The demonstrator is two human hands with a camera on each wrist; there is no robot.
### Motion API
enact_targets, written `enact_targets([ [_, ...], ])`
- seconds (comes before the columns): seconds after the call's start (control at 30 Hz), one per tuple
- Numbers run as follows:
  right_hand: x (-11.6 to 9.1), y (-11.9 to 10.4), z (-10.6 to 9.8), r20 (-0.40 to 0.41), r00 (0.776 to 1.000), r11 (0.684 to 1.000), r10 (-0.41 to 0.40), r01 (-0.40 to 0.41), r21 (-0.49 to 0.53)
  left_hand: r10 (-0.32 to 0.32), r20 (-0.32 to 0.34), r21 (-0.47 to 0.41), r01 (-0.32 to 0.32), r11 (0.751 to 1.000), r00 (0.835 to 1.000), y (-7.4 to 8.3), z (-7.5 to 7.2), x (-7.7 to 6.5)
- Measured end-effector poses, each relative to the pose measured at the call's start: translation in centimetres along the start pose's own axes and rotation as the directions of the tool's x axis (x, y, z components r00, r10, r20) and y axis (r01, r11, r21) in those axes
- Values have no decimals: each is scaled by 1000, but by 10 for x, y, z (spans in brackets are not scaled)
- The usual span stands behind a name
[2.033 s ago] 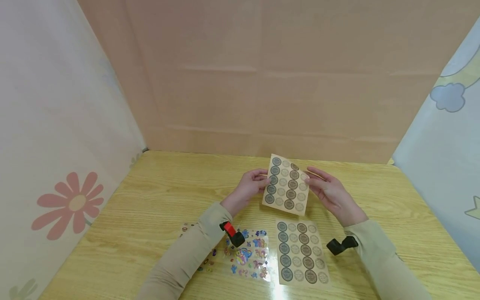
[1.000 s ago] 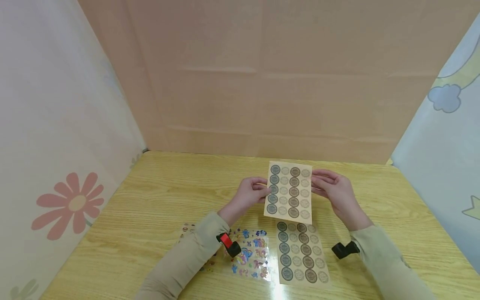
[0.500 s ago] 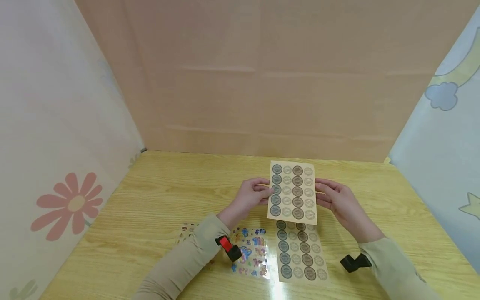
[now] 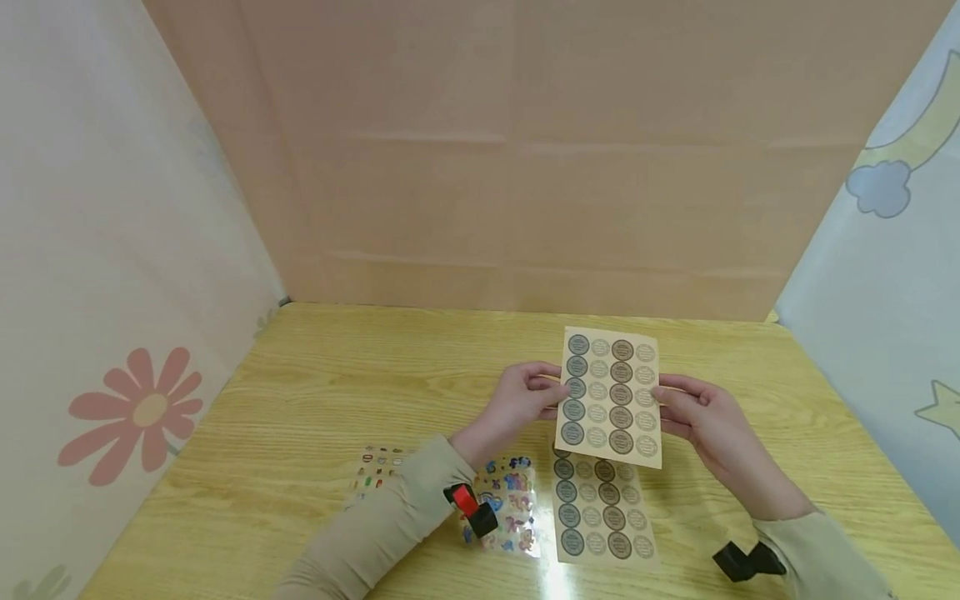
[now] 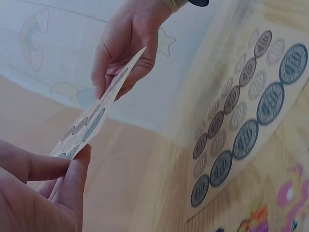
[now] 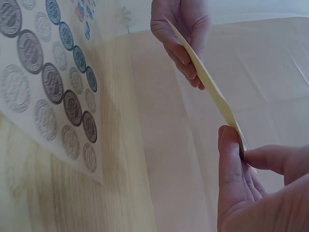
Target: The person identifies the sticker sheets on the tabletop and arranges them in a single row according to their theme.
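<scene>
A cream sticker sheet [image 4: 610, 400] with rows of round grey, brown and pale seals is held up above the table, its near edge overlapping a second sheet in the head view. My left hand [image 4: 525, 396] pinches its left edge, thumb in front and fingers behind. On the opposite edge, my right hand [image 4: 708, 417] pinches it the same way. The right wrist view shows the held sheet [image 6: 207, 79] nearly edge-on between both hands, slightly bent. Below lies the matching sticker sheet [image 4: 603, 517], flat on the wood; its far end is hidden behind the held one.
Left of the lower sheet lies a clear sheet of colourful cartoon stickers [image 4: 517, 525], partly under my left forearm. Another sheet of small stickers [image 4: 375, 467] pokes out beyond that sleeve. The wooden table [image 4: 262, 467] ends at a brown paper backdrop [image 4: 510, 208].
Both hands have carried the held sheet to the right and a little nearer. The right hand shifted its grip along the right edge, and the sheet has turned to face the head camera more squarely.
</scene>
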State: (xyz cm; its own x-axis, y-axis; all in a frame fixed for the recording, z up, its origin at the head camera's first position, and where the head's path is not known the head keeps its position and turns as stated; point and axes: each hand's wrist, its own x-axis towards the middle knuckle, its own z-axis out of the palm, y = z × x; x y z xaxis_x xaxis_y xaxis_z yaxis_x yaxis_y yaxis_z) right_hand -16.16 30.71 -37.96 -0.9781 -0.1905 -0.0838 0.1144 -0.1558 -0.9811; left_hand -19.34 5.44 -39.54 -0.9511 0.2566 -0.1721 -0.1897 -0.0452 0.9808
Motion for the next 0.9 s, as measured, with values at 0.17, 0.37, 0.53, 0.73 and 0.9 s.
enact_targets([
  [0.17, -16, 2, -16, 2, 1000, 1000, 2, -2, -20, -21, 29, -6, 21, 1000, 999, -2, 17, -7],
  [0.37, -33, 8, -38, -33, 999, 997, 36, -38, -69, -62, 26, -41, 63, 997, 998, -8, 40, -18],
  [0.53, -46, 11, -53, -43, 997, 989, 70, -74, -127, -88, 31, -64, 90, 994, 996, -17, 56, -25],
  [0.73, -58, 14, -70, -48, 990, 976, 130, -136, -168, -142, 17, -105, 143, 984, 990, -32, 76, -30],
  [0.9, -65, 19, -82, -83, 978, 955, 190, -203, -215, -157, 38, -135, 161, 978, 987, -42, 88, -35],
])
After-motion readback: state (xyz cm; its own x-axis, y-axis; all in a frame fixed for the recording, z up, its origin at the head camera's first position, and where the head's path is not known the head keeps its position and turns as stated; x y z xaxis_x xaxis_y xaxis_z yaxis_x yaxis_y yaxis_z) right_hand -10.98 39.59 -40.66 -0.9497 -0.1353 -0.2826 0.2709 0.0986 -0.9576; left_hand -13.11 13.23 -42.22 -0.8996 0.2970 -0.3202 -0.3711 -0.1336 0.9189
